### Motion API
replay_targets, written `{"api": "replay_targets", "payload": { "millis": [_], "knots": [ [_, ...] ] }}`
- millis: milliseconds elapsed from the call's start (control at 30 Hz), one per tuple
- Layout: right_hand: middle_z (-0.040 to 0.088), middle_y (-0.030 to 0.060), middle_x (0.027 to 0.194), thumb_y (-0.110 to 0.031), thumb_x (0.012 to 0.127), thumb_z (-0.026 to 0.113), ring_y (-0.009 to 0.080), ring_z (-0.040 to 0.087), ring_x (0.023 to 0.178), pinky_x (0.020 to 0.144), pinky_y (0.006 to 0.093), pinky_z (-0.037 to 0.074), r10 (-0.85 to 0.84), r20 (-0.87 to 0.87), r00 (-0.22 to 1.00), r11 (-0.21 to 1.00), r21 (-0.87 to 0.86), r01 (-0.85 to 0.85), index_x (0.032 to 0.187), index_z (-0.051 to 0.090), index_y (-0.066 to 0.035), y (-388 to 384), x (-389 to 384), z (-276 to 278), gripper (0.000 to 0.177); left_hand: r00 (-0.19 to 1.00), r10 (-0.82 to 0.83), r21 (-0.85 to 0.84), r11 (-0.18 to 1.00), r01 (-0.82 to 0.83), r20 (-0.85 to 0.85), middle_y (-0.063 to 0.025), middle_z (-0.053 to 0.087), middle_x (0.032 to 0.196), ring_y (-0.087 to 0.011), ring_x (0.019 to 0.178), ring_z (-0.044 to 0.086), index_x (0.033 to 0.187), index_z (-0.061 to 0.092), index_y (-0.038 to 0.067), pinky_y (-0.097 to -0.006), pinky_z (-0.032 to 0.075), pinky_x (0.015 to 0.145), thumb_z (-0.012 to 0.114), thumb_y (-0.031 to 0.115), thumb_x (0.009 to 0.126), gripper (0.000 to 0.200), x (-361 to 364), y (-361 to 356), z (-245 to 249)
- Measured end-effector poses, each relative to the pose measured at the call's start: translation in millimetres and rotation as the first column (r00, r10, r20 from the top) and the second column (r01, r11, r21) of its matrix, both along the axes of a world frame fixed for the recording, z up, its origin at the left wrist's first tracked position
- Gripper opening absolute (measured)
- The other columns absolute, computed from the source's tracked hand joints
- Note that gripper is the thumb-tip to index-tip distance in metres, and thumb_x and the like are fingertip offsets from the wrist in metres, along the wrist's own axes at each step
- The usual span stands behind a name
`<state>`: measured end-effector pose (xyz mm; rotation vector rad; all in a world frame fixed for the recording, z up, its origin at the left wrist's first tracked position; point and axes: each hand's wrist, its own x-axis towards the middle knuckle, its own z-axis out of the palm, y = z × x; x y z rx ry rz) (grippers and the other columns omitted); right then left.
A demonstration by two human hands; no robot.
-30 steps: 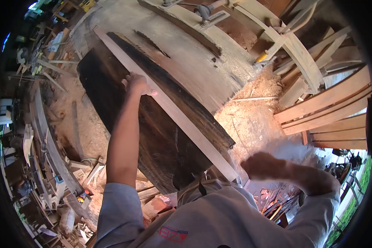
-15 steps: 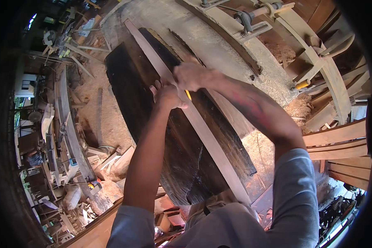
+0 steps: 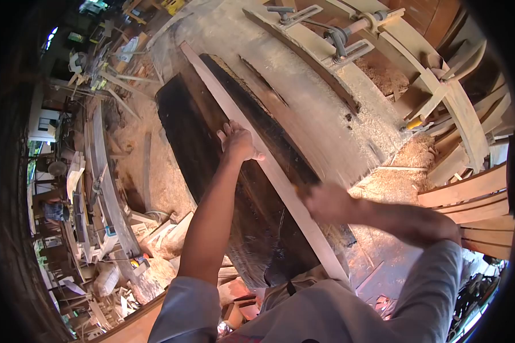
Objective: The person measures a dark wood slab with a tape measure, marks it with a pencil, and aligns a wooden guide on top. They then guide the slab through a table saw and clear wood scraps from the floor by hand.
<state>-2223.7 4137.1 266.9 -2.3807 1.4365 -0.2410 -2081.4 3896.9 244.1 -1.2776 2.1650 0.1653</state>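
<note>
- Left hand (image 3: pixel 240 144): digits apart — pressing the long, pale wooden strip (image 3: pixel 282 183) atop a dark wooden slab (image 3: pixel 191 131).
- Right hand (image 3: pixel 329 203): blurred beside the strip — grip cannot be told.

Woodworking shop, timber everywhere. Sawdust (image 3: pixel 415 191) across floor right of centre. Offcuts (image 3: pixel 106 308) heaped lower left. Long boards (image 3: pixel 113 188) lying along left side. Curved planks (image 3: pixel 460 191) stacked at right edge, curved frame piece (image 3: pixel 466 117) upper right. Metal fitting with slotted plate (image 3: pixel 339 44) on timber at top. Dark rough-edged slab (image 3: pixel 183 128) mid-frame, straight pale strip (image 3: pixel 281 184) across it.
</note>
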Motion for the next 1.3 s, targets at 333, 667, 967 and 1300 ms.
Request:
{"api": "replay_targets", "payload": {
  "millis": [333,667,967,1300],
  "knots": [
    [0.066,0.0202,0.083,-0.013,0.077,0.059,0.0377,0.067,0.073,0.066,0.0484,0.054,-0.122,0.147,0.982,0.781,0.624,0.004,0.089,0.061,0.001,131.7,-0.2,15.1,0.018,1.000,-0.012,-0.005,1.000,0.012,-0.013,-0.0267,0.022,0.151,-0.0406,0.142,0.018,0.139,0.031,-0.014,-0.0551,0.018,0.111,0.085,0.052,0.057,0.118,2.4,1.5,0.4],
    [0.066,0.0154,0.062,-0.008,0.073,0.055,0.0301,0.068,0.064,0.063,0.0422,0.054,-0.220,0.305,0.927,0.902,0.425,0.075,0.072,0.068,0.000,-210.1,-19.9,-9.0,0.016,0.997,-0.017,-0.041,0.999,0.014,-0.080,-0.0273,0.018,0.153,-0.0415,0.142,0.018,0.142,0.025,-0.013,-0.0554,0.020,0.110,0.084,0.053,0.059,0.121,10.4,6.3,-5.6],
    [0.065,0.0240,0.083,-0.011,0.086,0.053,0.0398,0.065,0.082,0.076,0.0465,0.052,-0.438,0.482,0.759,0.848,-0.058,0.526,0.094,0.069,-0.005,-303.5,-15.4,-41.2,0.018,0.994,0.049,0.040,0.998,-0.046,-0.095,-0.0300,0.015,0.153,-0.0427,0.142,0.016,0.141,0.018,-0.017,-0.0580,0.018,0.111,0.086,0.046,0.059,0.123,5.5,8.3,4.4],
    [0.067,0.0163,0.080,-0.008,0.094,0.054,0.0183,0.066,0.074,0.065,0.0321,0.052,-0.694,0.670,0.263,0.611,0.356,0.707,0.127,0.055,0.002,16.8,-39.6,-25.8,0.034,0.970,0.085,-0.035,0.995,-0.095,-0.227,-0.0272,0.018,0.153,-0.0418,0.142,0.018,0.142,0.024,-0.012,-0.0559,0.019,0.111,0.087,0.046,0.056,0.121,12.3,10.8,-3.1]
  ]
}}
